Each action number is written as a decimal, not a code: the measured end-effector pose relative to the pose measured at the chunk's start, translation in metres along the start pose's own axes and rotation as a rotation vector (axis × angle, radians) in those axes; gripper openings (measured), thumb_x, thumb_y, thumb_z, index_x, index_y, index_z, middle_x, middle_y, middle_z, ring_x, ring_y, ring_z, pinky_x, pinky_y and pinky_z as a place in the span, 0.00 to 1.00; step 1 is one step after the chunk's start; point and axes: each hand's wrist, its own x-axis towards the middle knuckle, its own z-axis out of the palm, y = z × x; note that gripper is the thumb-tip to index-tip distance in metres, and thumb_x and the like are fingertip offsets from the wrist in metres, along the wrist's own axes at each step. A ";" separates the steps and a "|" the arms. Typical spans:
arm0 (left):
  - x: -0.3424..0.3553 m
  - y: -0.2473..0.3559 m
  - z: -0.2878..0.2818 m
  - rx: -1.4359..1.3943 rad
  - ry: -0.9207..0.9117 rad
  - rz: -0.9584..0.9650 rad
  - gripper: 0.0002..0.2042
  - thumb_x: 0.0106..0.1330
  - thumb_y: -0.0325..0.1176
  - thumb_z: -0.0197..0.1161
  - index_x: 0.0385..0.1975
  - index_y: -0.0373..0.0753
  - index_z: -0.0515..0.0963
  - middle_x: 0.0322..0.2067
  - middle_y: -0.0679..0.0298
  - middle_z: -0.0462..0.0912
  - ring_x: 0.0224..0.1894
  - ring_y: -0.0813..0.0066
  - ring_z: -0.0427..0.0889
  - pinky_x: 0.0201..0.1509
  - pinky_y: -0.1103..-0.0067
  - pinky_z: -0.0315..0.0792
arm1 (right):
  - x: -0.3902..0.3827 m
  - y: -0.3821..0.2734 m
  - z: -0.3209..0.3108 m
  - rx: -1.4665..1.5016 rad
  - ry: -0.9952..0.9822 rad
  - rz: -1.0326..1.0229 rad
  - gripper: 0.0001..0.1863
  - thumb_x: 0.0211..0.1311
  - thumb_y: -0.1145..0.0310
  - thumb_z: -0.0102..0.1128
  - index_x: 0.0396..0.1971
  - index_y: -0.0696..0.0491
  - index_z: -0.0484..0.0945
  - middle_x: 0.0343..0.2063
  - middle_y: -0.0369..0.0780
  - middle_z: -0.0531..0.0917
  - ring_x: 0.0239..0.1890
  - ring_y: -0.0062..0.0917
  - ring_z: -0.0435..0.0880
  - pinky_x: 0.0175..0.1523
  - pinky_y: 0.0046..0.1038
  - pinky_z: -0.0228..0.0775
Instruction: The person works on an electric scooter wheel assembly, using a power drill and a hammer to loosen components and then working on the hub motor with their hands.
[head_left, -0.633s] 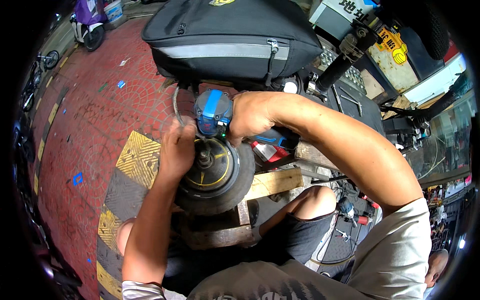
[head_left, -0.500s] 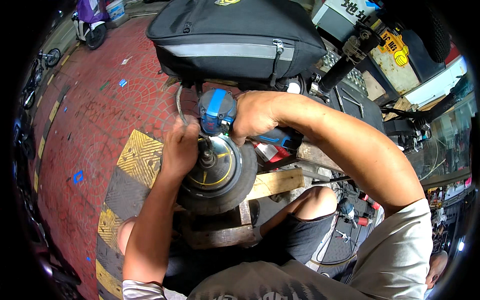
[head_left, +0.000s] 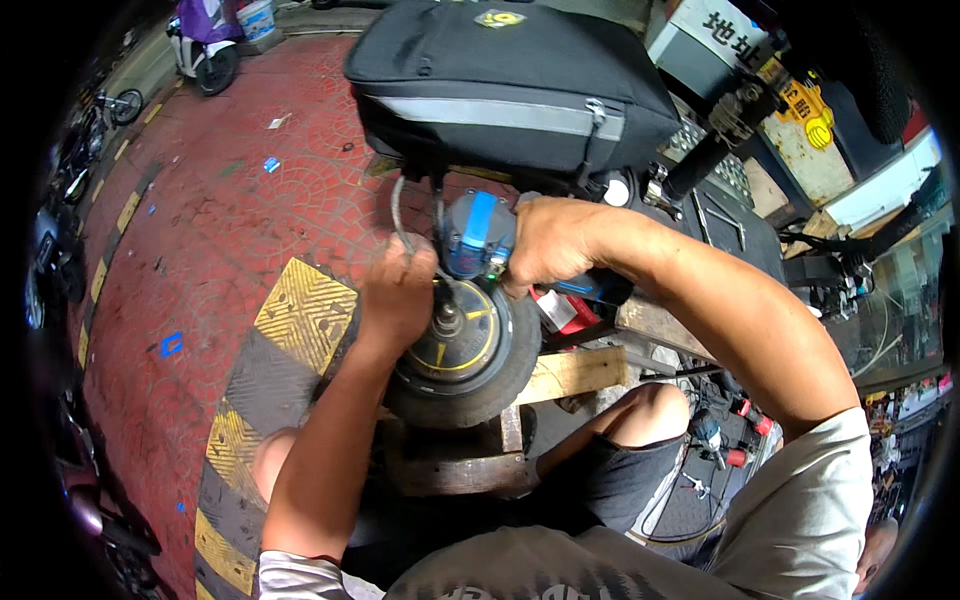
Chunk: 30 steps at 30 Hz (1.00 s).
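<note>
My right hand (head_left: 550, 245) is wrapped round a blue and black cordless power tool (head_left: 475, 230), whose blue-striped head sits over a small black wheel (head_left: 460, 390) with a yellow-lined hub and a central axle (head_left: 448, 318). At the hub's left side my left hand (head_left: 398, 290) is closed round a grey cable (head_left: 399, 200) that runs down from under the black bag above. The tool's tip is hidden. Beneath the wheel is a wooden stand (head_left: 565, 372), between my knees.
The black bag (head_left: 500, 90) fills the top. Right are loose wrenches (head_left: 720, 220), black tubes and another driver (head_left: 708, 440). Left are red paving, a yellow-and-black ramp (head_left: 305, 310) and parked scooters (head_left: 215, 55). Part of a person's head (head_left: 875, 555) shows at lower right.
The whole scene sits further right in the picture, as the camera has shifted. My hands, the tool and the wheel keep much the same places relative to one another.
</note>
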 end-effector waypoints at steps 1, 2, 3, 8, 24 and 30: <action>-0.008 -0.015 0.008 0.133 0.114 0.211 0.10 0.76 0.35 0.57 0.48 0.38 0.80 0.43 0.38 0.84 0.44 0.35 0.84 0.45 0.49 0.76 | 0.001 -0.006 -0.002 -0.043 -0.025 0.008 0.29 0.48 0.49 0.81 0.34 0.64 0.91 0.36 0.54 0.92 0.37 0.43 0.91 0.45 0.41 0.83; -0.008 -0.016 0.009 0.128 0.037 0.237 0.09 0.76 0.35 0.58 0.47 0.38 0.79 0.42 0.39 0.83 0.43 0.37 0.84 0.43 0.49 0.76 | 0.001 -0.006 -0.003 -0.082 -0.045 0.019 0.29 0.49 0.48 0.80 0.33 0.64 0.91 0.36 0.54 0.92 0.37 0.44 0.91 0.45 0.42 0.83; -0.009 -0.017 0.004 0.133 -0.042 0.260 0.08 0.77 0.35 0.59 0.46 0.39 0.79 0.41 0.40 0.82 0.41 0.38 0.83 0.41 0.50 0.76 | 0.011 0.001 0.001 -0.141 -0.063 0.022 0.29 0.51 0.45 0.80 0.34 0.61 0.91 0.34 0.54 0.91 0.37 0.45 0.90 0.44 0.45 0.82; -0.003 0.030 -0.013 -0.063 -0.249 -0.411 0.20 0.79 0.48 0.59 0.50 0.32 0.75 0.38 0.38 0.89 0.43 0.32 0.88 0.48 0.45 0.80 | 0.009 0.019 0.012 -0.079 0.011 0.127 0.41 0.42 0.44 0.89 0.56 0.51 0.88 0.49 0.50 0.92 0.53 0.44 0.91 0.61 0.44 0.81; 0.011 0.045 -0.010 -0.296 -0.184 -0.439 0.25 0.76 0.45 0.58 0.53 0.23 0.75 0.34 0.33 0.87 0.41 0.30 0.88 0.49 0.43 0.79 | 0.031 0.084 0.024 0.263 0.070 0.004 0.41 0.36 0.49 0.95 0.49 0.59 0.89 0.44 0.46 0.93 0.47 0.39 0.91 0.58 0.38 0.83; 0.012 0.047 -0.010 -0.223 -0.220 -0.471 0.23 0.77 0.49 0.57 0.51 0.30 0.78 0.39 0.39 0.90 0.44 0.36 0.90 0.50 0.46 0.82 | -0.011 0.050 0.033 0.031 0.387 -0.109 0.31 0.44 0.58 0.90 0.48 0.55 0.89 0.42 0.50 0.93 0.47 0.38 0.91 0.60 0.42 0.81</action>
